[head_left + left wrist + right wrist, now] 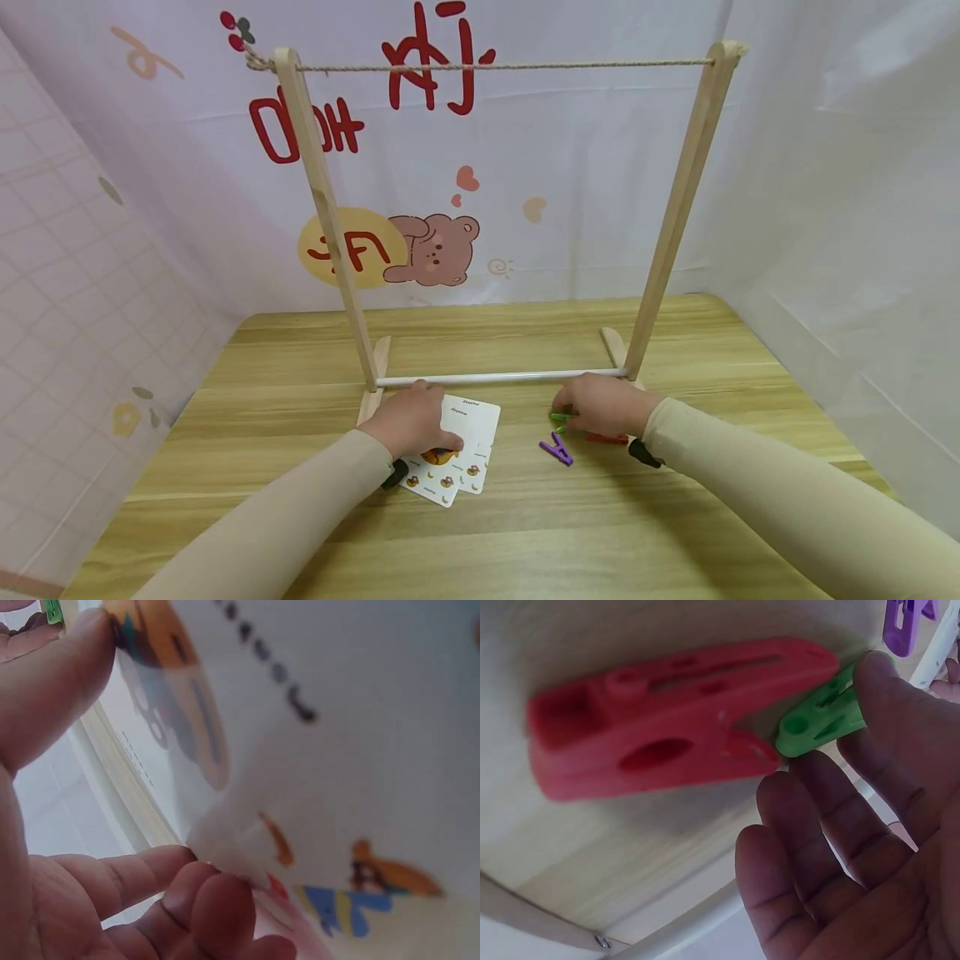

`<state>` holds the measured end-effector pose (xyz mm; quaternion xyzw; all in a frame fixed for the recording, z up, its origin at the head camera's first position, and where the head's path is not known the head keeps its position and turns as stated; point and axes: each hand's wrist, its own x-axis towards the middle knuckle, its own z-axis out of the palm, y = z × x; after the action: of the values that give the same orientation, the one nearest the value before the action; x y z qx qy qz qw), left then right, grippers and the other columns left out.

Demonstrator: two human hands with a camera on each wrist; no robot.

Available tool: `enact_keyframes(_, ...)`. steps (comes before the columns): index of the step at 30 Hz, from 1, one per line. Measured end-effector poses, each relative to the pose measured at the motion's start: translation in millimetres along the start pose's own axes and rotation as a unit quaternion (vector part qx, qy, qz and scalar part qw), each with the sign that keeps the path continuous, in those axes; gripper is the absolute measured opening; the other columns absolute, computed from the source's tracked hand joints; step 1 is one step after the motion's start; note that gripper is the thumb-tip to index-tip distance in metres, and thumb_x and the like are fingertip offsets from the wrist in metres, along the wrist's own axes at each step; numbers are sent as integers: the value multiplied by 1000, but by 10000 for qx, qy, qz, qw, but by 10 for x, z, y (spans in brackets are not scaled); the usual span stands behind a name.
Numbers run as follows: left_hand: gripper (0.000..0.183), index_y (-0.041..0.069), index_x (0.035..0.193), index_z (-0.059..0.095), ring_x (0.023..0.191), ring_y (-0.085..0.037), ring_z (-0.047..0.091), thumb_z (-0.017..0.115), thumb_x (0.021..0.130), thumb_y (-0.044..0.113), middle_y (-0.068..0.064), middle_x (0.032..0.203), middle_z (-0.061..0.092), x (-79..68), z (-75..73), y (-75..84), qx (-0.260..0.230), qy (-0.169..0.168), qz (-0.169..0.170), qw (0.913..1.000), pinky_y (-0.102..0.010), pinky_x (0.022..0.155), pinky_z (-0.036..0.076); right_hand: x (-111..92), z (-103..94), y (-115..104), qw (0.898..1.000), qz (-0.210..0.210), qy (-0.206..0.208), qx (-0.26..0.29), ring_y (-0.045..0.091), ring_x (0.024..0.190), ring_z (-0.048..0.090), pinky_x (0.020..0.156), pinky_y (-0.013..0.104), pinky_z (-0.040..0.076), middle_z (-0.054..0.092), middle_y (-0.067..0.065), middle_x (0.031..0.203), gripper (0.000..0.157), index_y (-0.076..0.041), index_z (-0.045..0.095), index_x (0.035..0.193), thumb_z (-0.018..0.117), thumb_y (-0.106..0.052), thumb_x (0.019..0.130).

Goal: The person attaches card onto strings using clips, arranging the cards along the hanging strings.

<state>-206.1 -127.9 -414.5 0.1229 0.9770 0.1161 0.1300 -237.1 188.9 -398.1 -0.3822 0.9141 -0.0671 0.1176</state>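
My left hand [408, 423] is over white picture cards [480, 419] that overlap on the table. In the left wrist view its thumb and fingertips pinch the edges of a printed card [315, 772]. To the right, my right hand [606, 406] pinches a green clothespin [821, 720] between thumb and index finger, low over the tabletop. A red clothespin [697, 712] lies beside its other fingers, mostly covered by the hand in the head view. Just left of that hand is a purple clothespin [557, 450] on the wood.
A wooden frame stands behind the hands, with a left post [326, 208], a right post [678, 208] and a white bottom bar [510, 377]. A twine rope [525, 66] is strung between the post tops. A printed cloth [570, 150] hangs behind the wooden table [510, 550].
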Motion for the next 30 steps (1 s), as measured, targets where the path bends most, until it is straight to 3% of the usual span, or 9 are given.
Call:
enact_keyframes(8, 66, 5, 111, 65, 81, -20, 54, 91, 75, 54, -9, 102, 55, 30, 7, -11, -70, 70, 34, 9999, -33, 67, 48, 13, 38, 28, 9999, -15, -43, -118, 7, 91, 65, 82, 30, 56, 74, -3, 103, 19, -15, 79, 111, 81, -16, 92)
enact_keyframes(16, 64, 6, 110, 65, 80, -20, 55, 93, 75, 51, -7, 100, 54, 44, 1, -14, -171, 61, 32, 9998, -33, 68, 49, 21, 46, -10, 9998, 104, -145, 36, 9, 88, 60, 81, 31, 55, 70, -2, 102, 30, -16, 76, 123, 79, -14, 94)
enact_keyframes(23, 62, 7, 109, 65, 79, -20, 55, 93, 75, 50, -7, 100, 54, 36, -13, -6, -219, 64, 34, 9997, -33, 68, 48, 16, 40, -27, 9999, 65, -131, -62, 8, 86, 58, 79, 30, 53, 69, -1, 100, 27, -15, 77, 120, 79, -12, 93)
enact_keyframes(30, 69, 6, 119, 64, 84, -21, 55, 94, 74, 49, -8, 104, 54, 48, -9, -13, -331, 5, -15, 9995, -34, 71, 50, 21, 58, -17, 9999, -23, -46, -95, 8, 87, 59, 80, 30, 54, 69, -1, 100, 25, -15, 78, 117, 80, -11, 92)
